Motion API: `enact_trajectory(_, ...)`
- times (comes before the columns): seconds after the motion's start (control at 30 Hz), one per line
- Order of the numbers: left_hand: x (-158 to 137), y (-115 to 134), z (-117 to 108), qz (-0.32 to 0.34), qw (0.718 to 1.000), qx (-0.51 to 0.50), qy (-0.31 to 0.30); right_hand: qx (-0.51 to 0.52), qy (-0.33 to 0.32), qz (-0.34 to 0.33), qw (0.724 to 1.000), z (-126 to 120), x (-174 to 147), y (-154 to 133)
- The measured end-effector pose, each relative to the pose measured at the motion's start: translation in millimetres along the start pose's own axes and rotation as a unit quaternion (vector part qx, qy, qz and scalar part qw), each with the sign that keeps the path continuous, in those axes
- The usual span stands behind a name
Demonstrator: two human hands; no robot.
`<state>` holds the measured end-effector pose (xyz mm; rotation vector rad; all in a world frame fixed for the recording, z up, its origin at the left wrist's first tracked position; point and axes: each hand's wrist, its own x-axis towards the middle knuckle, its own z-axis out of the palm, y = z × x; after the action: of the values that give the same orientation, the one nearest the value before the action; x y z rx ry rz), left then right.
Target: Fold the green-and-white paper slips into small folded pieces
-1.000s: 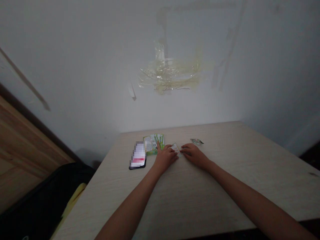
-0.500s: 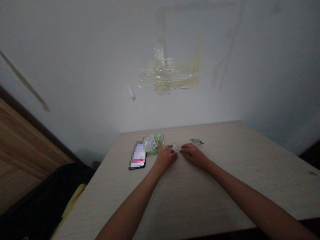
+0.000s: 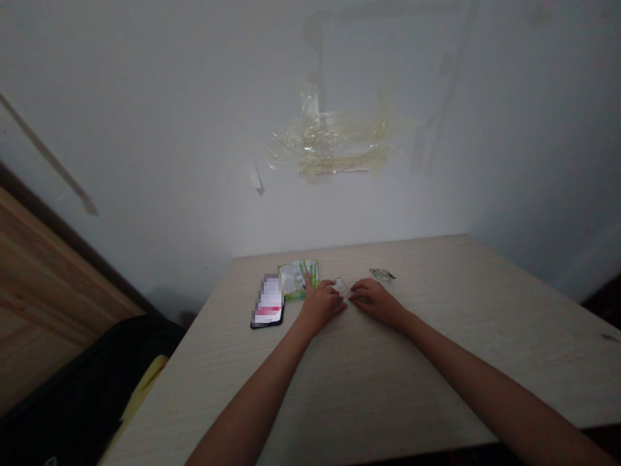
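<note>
A small pale printed card (image 3: pixel 342 287) with a greenish edge lies between my two hands on the table. My left hand (image 3: pixel 320 309) holds its left side, with the fingertips pressed at it and one finger stretched away over a green-and-white printed packet (image 3: pixel 292 279). From the other side my right hand (image 3: pixel 377 303) grips the card's right edge, fingers bent and close together. The fingers partly cover the card, so its print cannot be read. Just beyond my right hand sits a small crumpled green-and-silver wrapper (image 3: pixel 383 274).
A phone (image 3: pixel 268 304) with a blurred screen lies left of my left hand, against the packet. The light wooden table (image 3: pixel 369 388) meets a wall (image 3: pixel 194 129) with peeling clear tape (image 3: pixel 334 145). Dark fabric (image 3: pixel 87 388) and yellow cloth (image 3: pixel 140 391) are at the left.
Both hands stay at the card with only slight finger shifts. The phone, packet and wrapper have not moved on the table.
</note>
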<state>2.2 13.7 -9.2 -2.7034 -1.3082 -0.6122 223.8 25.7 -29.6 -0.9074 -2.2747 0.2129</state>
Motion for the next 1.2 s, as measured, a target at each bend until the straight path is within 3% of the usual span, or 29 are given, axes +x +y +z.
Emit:
enact_trajectory(0.33,2.8,0.9,3.7,0.022,0.999,0.032,0.018,0.006,-0.002,0.005,1.000,-1.7,1.0,-3.4)
enact_trajectory(0.73,-0.5,-6.1,4.1,-0.001,1.000,-0.002,-0.015,-0.009,-0.001,0.010,1.000,-0.5,0.0,1.2)
enact_trajectory(0.93,-0.1,-3.0,6.9,-0.015,1.000,-0.010,0.003,0.002,-0.008,0.020,1.000,0.1,-1.2,0.8)
enact_trajectory(1.2,2.7,-1.8,6.8,0.028,0.999,0.036,0.023,0.017,-0.012,0.033,0.999,-1.9,0.6,-2.1)
